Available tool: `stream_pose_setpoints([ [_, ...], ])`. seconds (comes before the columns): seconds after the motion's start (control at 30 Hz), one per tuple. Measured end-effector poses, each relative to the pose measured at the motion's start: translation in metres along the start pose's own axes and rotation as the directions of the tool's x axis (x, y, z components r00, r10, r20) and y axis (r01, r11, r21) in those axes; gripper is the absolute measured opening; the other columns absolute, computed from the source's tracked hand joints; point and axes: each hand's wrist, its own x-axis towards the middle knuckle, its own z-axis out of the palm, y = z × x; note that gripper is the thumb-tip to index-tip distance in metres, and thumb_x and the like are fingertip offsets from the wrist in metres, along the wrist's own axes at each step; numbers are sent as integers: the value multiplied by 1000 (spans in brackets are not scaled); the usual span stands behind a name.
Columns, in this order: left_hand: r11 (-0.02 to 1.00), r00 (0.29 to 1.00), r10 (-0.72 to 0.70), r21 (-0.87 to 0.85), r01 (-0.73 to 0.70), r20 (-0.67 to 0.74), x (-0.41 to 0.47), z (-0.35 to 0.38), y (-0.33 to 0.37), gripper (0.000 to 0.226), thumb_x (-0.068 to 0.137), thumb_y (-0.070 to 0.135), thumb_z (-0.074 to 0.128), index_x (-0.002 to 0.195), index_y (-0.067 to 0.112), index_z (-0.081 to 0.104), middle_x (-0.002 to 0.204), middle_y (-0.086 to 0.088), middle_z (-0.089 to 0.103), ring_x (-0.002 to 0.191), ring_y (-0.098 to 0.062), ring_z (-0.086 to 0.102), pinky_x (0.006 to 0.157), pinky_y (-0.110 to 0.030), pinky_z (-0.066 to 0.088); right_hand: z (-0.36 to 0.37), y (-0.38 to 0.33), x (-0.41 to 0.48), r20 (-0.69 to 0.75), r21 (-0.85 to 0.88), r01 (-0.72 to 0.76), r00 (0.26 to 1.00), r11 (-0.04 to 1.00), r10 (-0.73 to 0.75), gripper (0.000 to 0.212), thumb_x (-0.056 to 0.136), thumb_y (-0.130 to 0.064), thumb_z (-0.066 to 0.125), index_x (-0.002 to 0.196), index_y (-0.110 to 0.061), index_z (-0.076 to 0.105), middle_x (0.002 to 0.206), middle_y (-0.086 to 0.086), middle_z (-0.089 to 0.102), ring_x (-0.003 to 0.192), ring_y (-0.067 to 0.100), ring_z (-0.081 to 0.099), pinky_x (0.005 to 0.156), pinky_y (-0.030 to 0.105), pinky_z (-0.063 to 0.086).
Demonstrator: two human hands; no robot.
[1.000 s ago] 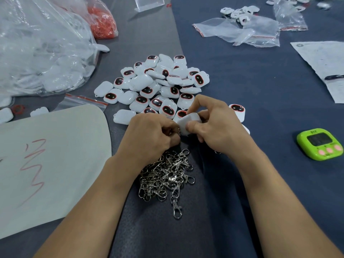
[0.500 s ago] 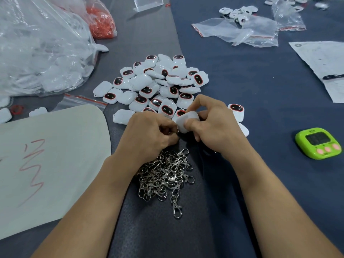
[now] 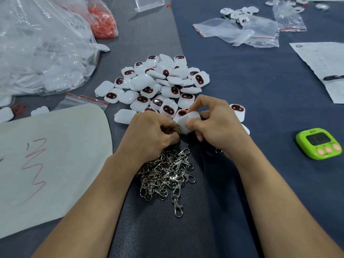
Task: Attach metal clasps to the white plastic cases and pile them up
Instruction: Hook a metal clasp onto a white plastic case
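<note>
Curling left hand [image 3: 149, 135], clasp [image 3: 179, 130] mostly hidden

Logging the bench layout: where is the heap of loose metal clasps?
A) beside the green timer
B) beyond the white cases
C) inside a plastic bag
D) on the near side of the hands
D: the clasps lie heaped just on the near side of the left hand and right hand.

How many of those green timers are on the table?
1. The green timer lies on the blue cloth near the right edge, apart from the right hand. More could be hidden under the big plastic bag.
</note>
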Motion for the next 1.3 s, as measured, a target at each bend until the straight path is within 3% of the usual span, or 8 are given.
stream_pose_setpoints([
  [0.2,1000,1000,-23,-13,23,-4,-2,1,1,15,65,36,71,79,42,73,66,17,64,63,-6,59,56,-11,36,0,0,1,11,-45,10,1000,999,-9,16,84,-13,73,85,-25,62,49,-4,62,41,8,45,54,29,40],
  [0.27,999,999,-45,-23,45,-3,-2,1,2,4,65,35,72,66,39,71,62,17,63,61,-6,58,55,-10,35,0,0,1,11,-54,12,1000,998,-12,16,83,-13,72,85,-25,62,48,-3,61,42,10,44,53,29,41],
  [0.33,999,999,-46,-20,46,-21,-2,1,2,14,65,35,72,57,43,65,58,17,61,59,-5,57,54,-8,33,-1,-1,0,15,-56,12,1000,998,-11,15,83,-12,70,86,-24,63,48,-1,60,42,12,43,51,29,41],
  [0.43,997,997,-77,-22,76,-27,-3,1,2,1,64,36,74,65,37,74,58,14,64,58,-4,59,54,-8,36,0,-2,-3,7,-53,20,1000,998,-20,14,82,-12,70,85,-24,63,49,1,62,43,13,45,48,29,42],
  [0.57,993,992,-116,7,116,-53,-2,3,2,13,60,40,72,69,33,77,55,17,62,52,-2,55,50,-8,35,3,-2,-7,-1,-35,11,1000,999,-11,13,80,-14,68,84,-25,62,49,2,65,40,11,51,44,23,40],
  [0.87,973,972,-109,-221,62,-207,-4,1,1,12,72,18,85,72,29,78,53,15,57,48,0,47,52,-14,39,1,-9,-2,7,343,-164,985,925,172,14,86,-1,71,88,-12,62,58,17,63,44,23,49,38,26,34],
  [1.03,958,967,-71,-285,-1,-243,-4,0,6,26,73,6,86,86,27,81,57,14,57,50,-1,45,51,-13,37,-5,-13,-3,74,500,-245,968,831,241,11,90,3,66,92,-6,60,55,6,62,40,16,48,37,22,31],
  [1.3,947,951,-20,-311,-80,-308,-4,-5,11,27,73,10,88,86,31,78,76,2,74,71,-17,68,65,-26,51,-8,-19,-6,166,587,-296,955,753,245,9,91,2,61,93,-7,60,58,6,64,39,14,45,37,20,27],
])
